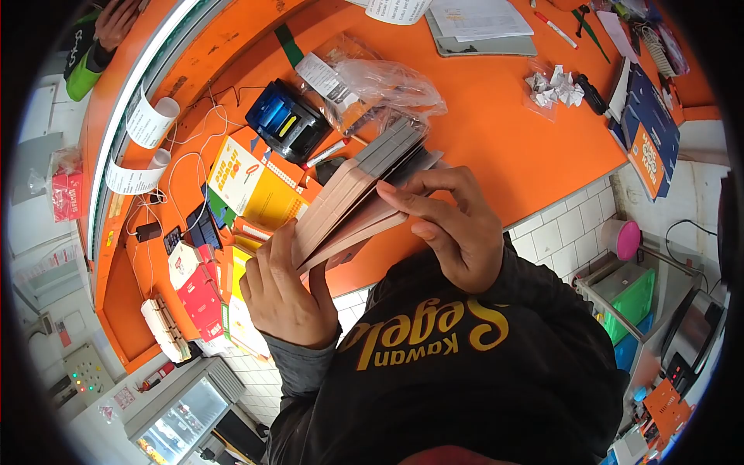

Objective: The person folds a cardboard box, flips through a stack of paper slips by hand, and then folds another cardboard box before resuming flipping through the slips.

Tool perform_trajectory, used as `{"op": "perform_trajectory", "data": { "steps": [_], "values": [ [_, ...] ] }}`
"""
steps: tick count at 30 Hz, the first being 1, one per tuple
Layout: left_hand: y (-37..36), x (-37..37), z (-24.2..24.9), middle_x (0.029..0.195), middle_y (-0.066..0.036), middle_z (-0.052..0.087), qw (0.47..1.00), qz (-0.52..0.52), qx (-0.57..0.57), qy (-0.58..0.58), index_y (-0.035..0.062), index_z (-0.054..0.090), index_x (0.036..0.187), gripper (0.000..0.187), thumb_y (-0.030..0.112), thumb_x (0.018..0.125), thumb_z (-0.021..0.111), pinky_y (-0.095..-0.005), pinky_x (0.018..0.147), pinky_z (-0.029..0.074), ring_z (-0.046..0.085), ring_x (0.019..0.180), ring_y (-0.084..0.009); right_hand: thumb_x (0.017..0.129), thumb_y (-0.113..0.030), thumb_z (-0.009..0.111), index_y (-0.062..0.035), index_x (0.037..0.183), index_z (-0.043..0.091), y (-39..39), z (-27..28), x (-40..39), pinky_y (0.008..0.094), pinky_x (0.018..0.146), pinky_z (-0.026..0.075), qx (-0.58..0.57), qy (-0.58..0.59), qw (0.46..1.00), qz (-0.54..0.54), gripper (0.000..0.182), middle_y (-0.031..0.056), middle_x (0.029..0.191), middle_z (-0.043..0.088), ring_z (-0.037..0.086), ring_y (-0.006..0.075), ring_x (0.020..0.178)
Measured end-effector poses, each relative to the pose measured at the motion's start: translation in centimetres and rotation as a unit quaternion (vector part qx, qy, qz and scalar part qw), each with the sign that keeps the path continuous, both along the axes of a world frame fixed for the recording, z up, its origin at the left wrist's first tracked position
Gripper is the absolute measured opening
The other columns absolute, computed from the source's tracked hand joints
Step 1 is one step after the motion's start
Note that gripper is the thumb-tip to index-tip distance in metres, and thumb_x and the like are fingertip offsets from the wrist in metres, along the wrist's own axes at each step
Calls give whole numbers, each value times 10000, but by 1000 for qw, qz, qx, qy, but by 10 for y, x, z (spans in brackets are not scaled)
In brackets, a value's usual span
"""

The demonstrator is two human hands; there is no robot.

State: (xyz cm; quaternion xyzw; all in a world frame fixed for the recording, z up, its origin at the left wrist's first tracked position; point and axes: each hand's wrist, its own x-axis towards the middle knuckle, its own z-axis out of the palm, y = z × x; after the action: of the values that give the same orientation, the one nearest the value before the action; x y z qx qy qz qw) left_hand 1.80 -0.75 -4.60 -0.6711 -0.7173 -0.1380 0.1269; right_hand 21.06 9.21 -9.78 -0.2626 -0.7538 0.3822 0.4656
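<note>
Head view:

- Left hand (285, 291): grip closed around the near lower end of the stack of flat cards (353, 205), thumb on top, fingers wrapped beneath; it carries the weight.
- Right hand (449, 229): grip partly closed, fingertips pinching the upper right edge of the same stack, thumb laid along the top card; the index finger curls over the far edge.
- Stack of flat cards: pinkish-brown and grey sheets, fanned slightly at the far end. The long axis runs from the left grip up and away towards the right; the stack is held above the counter (496, 124), not resting on it.
- Nearer hand: both touch the stack; the left has the fuller hold, the right only the edge.
- Beyond the far end of the stack: clear plastic bag (380, 85), close by, perhaps touching; I cannot tell.
- Beyond and left of the left grip: black and blue device (285, 120) and a red marker (325, 153), near.
- Left of the left grip: yellow and orange booklets (256, 186), just beside.
- Right of the right grip: bare orange counter surface up to its near edge, open room.
- Far beyond the right grip: crumpled paper (554, 87), well apart.
</note>
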Motion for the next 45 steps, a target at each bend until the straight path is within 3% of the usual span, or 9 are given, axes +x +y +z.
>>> {"op": "perform_trajectory", "data": {
  "steps": [10,16,19,21,28,34,42,45],
  "values": [
    [-2,1,0,1130,-150,624,1000,8,-8,-4,23,488,1353,664,64,726,706,-439,794,427,590,897,-333,931,-74,638,-74,1319,609,-2,-4,-1,357,837,498,-53,58,997,1,390,117,1120,580,578,266,977],
    [-2,2,0,1134,-143,624,1000,9,-5,-15,21,494,1338,654,61,721,705,-435,793,423,588,897,-331,931,-91,646,-82,1309,609,0,10,1,359,847,504,-64,0,998,1,380,122,1130,574,566,269,1000],
    [-2,1,0,1141,-141,624,1000,10,-7,-15,21,496,1336,652,62,720,707,-434,792,422,587,898,-331,929,-97,649,-78,1299,611,0,7,3,359,853,506,5,-50,999,-1,373,123,1129,575,562,272,1011],
    [-2,1,1,1144,-142,623,1000,11,-8,-15,19,496,1335,652,62,719,708,-434,792,422,587,899,-331,923,-106,655,-78,1300,612,-2,-1,1,358,848,504,-45,20,999,8,381,122,1125,576,563,276,1008],
    [-2,1,1,1149,-145,620,1000,6,-7,-12,12,495,1334,653,61,720,709,-435,793,422,587,903,-333,914,-108,664,-86,1317,608,-2,1,-3,356,836,501,-65,46,997,1,408,113,1119,577,557,281,995],
    [-2,-1,-1,1141,-144,620,1000,3,0,-1,15,492,1342,662,57,718,709,-435,800,424,588,903,-332,902,-106,673,-97,1362,596,2,5,1,357,836,497,12,-27,1000,0,467,112,1113,578,536,267,948],
    [-1,1,1,1133,-145,621,1000,7,-8,-10,17,493,1342,659,65,724,716,-435,797,423,589,898,-329,927,-105,653,-69,1195,662,-3,2,-4,362,864,492,-70,46,996,-8,270,120,1090,604,574,284,1024],
    [-1,1,1,1132,-145,622,1000,5,-6,-9,17,495,1341,658,63,724,719,-434,795,424,590,897,-329,917,-117,666,-75,1256,648,-2,7,-6,361,861,492,-81,41,996,-21,342,110,1099,593,564,277,1012]
  ]
}}
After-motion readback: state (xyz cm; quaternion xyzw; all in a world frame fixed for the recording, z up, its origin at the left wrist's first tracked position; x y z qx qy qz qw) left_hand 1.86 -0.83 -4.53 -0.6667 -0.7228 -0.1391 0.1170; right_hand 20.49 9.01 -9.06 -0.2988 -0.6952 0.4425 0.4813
